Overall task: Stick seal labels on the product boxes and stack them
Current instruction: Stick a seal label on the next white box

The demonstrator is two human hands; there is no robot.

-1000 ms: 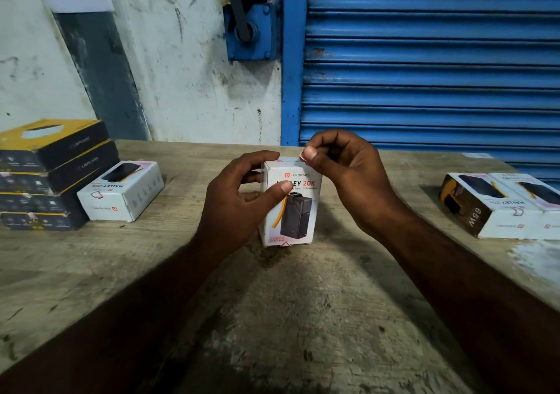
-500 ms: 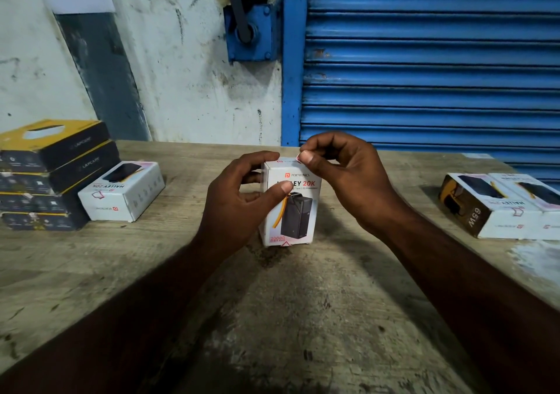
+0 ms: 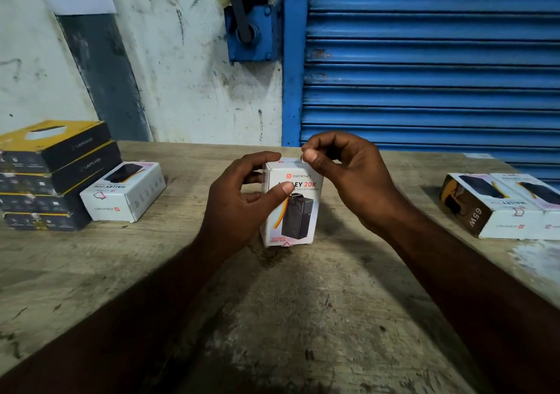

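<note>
One small white cardboard product box (image 3: 295, 211) stood upright on the worn wooden table (image 3: 303, 318). I judged it light and stiff, best steadied by its sides. My left hand (image 3: 239, 202) gripped it so, and my right hand (image 3: 348, 175) pinched a tiny seal label (image 3: 303, 158) at its top edge.

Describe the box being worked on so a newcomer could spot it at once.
On the wooden table before the blue shutter, look centre. The white box there stands upright, gripped by the left hand, the right hand pinching at its top edge. The other white boxes lie flat.
</note>
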